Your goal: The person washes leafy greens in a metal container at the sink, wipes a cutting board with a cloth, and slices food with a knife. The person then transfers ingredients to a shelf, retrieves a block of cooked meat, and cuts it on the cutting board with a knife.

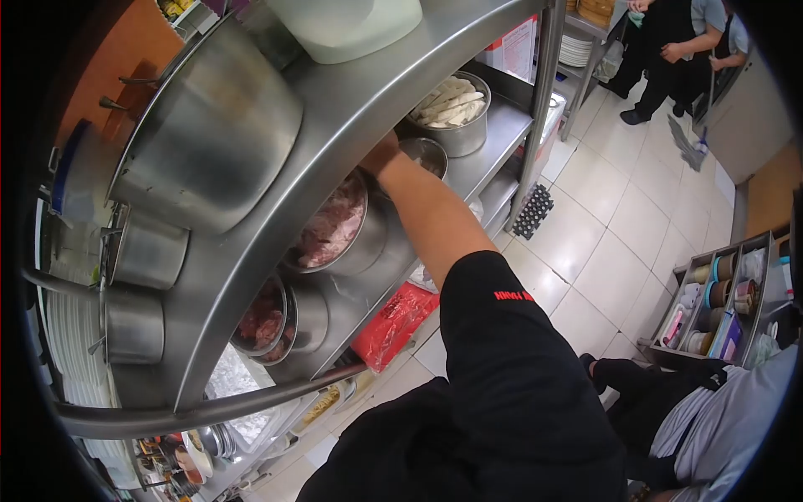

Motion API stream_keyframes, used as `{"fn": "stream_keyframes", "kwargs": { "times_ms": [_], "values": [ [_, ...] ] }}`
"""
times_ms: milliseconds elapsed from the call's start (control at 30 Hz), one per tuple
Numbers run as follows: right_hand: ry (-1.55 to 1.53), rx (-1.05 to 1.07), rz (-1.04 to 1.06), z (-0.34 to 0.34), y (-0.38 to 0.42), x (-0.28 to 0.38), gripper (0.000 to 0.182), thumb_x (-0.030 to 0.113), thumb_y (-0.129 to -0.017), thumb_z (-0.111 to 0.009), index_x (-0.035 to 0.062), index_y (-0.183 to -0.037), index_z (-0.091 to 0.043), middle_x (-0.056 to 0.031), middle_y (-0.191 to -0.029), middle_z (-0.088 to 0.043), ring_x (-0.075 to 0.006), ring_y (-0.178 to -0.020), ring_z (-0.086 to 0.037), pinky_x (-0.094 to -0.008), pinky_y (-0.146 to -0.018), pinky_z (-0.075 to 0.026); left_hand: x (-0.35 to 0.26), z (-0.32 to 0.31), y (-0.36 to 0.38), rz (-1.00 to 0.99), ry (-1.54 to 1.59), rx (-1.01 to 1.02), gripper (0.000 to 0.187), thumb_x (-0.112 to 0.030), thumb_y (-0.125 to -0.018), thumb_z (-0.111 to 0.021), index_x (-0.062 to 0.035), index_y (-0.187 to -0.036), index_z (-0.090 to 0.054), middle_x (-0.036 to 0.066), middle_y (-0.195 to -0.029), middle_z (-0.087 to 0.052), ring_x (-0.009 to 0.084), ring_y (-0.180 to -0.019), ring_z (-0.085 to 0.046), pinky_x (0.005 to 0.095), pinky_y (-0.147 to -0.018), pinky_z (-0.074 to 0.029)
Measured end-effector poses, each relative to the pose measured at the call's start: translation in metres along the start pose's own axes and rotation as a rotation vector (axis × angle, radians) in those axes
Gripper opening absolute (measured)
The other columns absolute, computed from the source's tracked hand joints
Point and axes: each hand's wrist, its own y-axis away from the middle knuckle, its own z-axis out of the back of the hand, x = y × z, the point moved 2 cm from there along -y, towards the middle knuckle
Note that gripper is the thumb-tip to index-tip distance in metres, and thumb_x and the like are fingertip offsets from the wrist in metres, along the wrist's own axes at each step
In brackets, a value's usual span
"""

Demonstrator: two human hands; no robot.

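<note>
Right arm reached toward 12 o'clock, forearm slanting in under the upper shelf [335,109]. Right hand [379,155] was beside the small pot [433,156], fingers hidden by the shelf edge; could not tell its grip. Left hand was out of view. Clock from right hand: one pot of pale strips [458,132], 2; at least two meat pots [333,226], 7; three steel pots [213,125], 8–9; one red package [391,328], 6.

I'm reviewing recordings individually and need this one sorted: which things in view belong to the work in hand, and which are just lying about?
Likely in use, judging by nearness:
- right hand, partly hidden
- round metal container beside it
- meat pot

Apparently lying about:
- large steel pot
- white tub
- red packet
</note>
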Motion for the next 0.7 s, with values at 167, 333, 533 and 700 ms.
{"fn": "stream_keyframes", "kwargs": {
  "times_ms": [167,333,533,700],
  "values": [
    [0.054,0.023,0.028,0.001,-0.001,0.005,0.042,0.036,-0.089,-0.053,0.0122,-0.123,-0.063,-0.0127,-0.127,-0.062,-0.0309,-0.118,-0.059,-0.0468,-0.093,-0.050,-0.004,-0.002,0.003,-0.010,0.012,-0.016,0.045,-0.040,-0.092,-0.060,-0.0030,-0.117,-0.066,0.017,-0.108,-0.071,0.0293,-0.103,-0.068,0.0412,-0.088,-0.052],
    [0.013,0.021,0.096,0.039,-0.015,0.018,0.046,0.039,-0.091,-0.051,0.0131,-0.127,-0.061,-0.0124,-0.130,-0.060,-0.0308,-0.124,-0.055,-0.0491,-0.102,-0.044,0.000,-0.007,0.006,-0.008,0.047,-0.039,0.045,-0.040,-0.092,-0.060,-0.0028,-0.116,-0.066,0.017,-0.108,-0.071,0.0292,-0.102,-0.068,0.0414,-0.088,-0.052],
    [-0.229,0.165,-0.117,0.053,-0.032,-0.002,0.046,0.040,-0.092,-0.050,0.0117,-0.128,-0.060,-0.0136,-0.130,-0.060,-0.0308,-0.123,-0.056,-0.0486,-0.100,-0.045,0.011,-0.018,0.012,-0.005,0.085,-0.053,0.045,-0.040,-0.092,-0.060,-0.0026,-0.116,-0.066,0.017,-0.107,-0.071,0.0291,-0.102,-0.068,0.0416,-0.087,-0.053],
    [-0.382,0.231,-0.299,0.049,-0.033,-0.018,0.047,0.040,-0.093,-0.050,0.0105,-0.128,-0.059,-0.0145,-0.130,-0.060,-0.0308,-0.122,-0.056,-0.0482,-0.099,-0.046,0.030,-0.027,0.024,0.020,0.115,-0.062,0.045,-0.040,-0.092,-0.060,-0.0024,-0.116,-0.066,0.017,-0.107,-0.071,0.0291,-0.102,-0.068,0.0417,-0.086,-0.053]
  ]
}}
